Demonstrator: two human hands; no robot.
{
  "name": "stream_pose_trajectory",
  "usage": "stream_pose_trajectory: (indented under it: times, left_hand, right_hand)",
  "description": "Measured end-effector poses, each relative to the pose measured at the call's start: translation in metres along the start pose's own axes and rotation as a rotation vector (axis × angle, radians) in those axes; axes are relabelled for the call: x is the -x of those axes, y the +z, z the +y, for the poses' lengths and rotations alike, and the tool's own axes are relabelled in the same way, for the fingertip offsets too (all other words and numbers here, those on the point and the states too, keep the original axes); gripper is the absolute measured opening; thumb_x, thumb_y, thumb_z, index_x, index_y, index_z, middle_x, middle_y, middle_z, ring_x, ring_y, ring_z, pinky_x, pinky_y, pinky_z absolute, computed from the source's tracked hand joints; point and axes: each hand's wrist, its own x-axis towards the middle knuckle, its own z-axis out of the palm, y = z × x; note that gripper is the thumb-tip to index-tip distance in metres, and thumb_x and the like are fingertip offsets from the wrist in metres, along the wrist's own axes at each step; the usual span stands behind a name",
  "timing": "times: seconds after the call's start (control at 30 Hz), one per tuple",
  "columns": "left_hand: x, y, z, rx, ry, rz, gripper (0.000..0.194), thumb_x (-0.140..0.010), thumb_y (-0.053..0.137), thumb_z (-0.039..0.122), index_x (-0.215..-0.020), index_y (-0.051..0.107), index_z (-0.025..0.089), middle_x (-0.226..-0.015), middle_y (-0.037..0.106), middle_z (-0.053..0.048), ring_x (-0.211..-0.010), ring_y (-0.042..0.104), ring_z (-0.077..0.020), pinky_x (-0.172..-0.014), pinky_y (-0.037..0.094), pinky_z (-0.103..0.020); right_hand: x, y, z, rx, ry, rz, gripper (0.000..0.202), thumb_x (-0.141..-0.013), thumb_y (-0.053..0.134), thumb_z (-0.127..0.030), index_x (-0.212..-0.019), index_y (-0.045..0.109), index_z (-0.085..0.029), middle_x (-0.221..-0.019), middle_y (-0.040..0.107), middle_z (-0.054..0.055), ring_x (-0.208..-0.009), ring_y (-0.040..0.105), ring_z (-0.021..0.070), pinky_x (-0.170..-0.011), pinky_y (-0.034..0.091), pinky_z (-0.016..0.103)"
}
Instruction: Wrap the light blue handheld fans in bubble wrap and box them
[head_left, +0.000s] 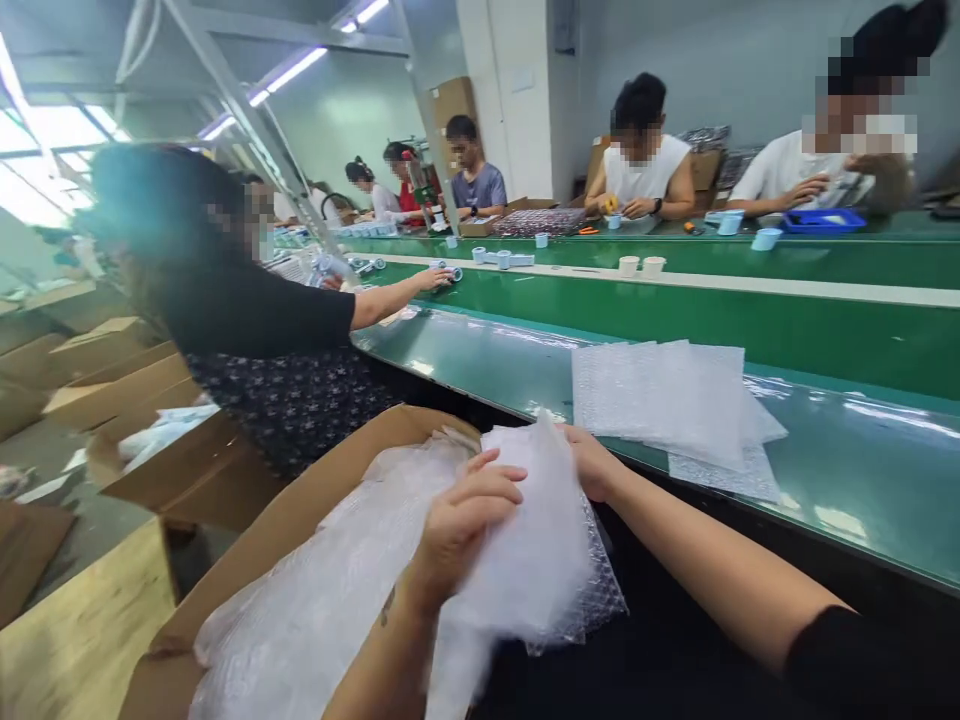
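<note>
A bundle of white bubble-wrap bags hangs between my hands, blurred at its lower edge. My left hand lies against the left side of the bundle, its fingers apart and spread over the front sheet. At the upper right edge, my right hand grips the bundle, its fingers partly hidden behind the sheets. A cardboard box full of clear bubble bags stands to the left, under my left forearm. Fanned-out bubble bags lie on the green table beyond my right hand.
A person in black at the left reaches toward the green conveyor belt. Light blue parts and white cups stand on it. Several people sit across, near a blue tray. Open cardboard boxes stand at the far left.
</note>
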Motion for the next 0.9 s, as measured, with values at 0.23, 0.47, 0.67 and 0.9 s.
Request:
stream_pose_trajectory:
  times: [0.23, 0.47, 0.67, 0.9]
  left_hand:
    - [0.007, 0.01, -0.01, -0.489, 1.072, -0.648, 0.034, -0.078, 0.038, -0.003, -0.08, 0.064, 0.019, -0.127, 0.062, -0.009, -0.133, 0.04, -0.0257, -0.113, 0.008, -0.061]
    - [0.016, 0.017, -0.026, -0.605, 1.222, -0.532, 0.025, -0.08, 0.041, -0.002, -0.078, 0.059, 0.016, -0.127, 0.061, -0.008, -0.134, 0.039, -0.0234, -0.116, 0.005, -0.056]
    - [-0.01, -0.005, -0.108, -0.605, 0.409, -0.445, 0.028, -0.082, 0.041, 0.004, -0.094, 0.061, 0.02, -0.128, 0.06, -0.007, -0.129, 0.046, -0.0184, -0.113, 0.026, -0.042]
    - [0.025, -0.012, -0.232, -0.706, -0.606, -0.317, 0.05, -0.067, 0.069, 0.032, -0.11, 0.052, 0.012, -0.108, 0.064, -0.016, -0.102, 0.063, -0.0286, -0.082, 0.049, -0.035]
  right_hand:
    - [0.006, -0.01, -0.013, -0.196, 0.084, -0.06, 0.051, -0.065, 0.069, -0.065, -0.076, 0.061, -0.015, -0.065, 0.065, 0.002, -0.057, 0.055, 0.0144, -0.057, 0.041, 0.026]
    - [0.018, -0.005, 0.001, -0.037, -0.032, -0.166, 0.063, -0.062, 0.065, -0.073, -0.092, 0.064, -0.017, -0.084, 0.068, 0.005, -0.079, 0.061, 0.02, -0.073, 0.045, 0.03]
    - [0.007, -0.018, 0.011, 0.158, -0.167, 0.222, 0.044, -0.062, 0.075, -0.053, -0.086, 0.061, -0.018, -0.072, 0.063, -0.001, -0.062, 0.054, 0.015, -0.06, 0.041, 0.026]
    - [0.008, -0.03, -0.01, 0.474, -0.257, 0.266, 0.037, -0.071, 0.068, -0.052, -0.091, 0.061, -0.021, -0.077, 0.063, 0.001, -0.067, 0.056, 0.0174, -0.06, 0.042, 0.028]
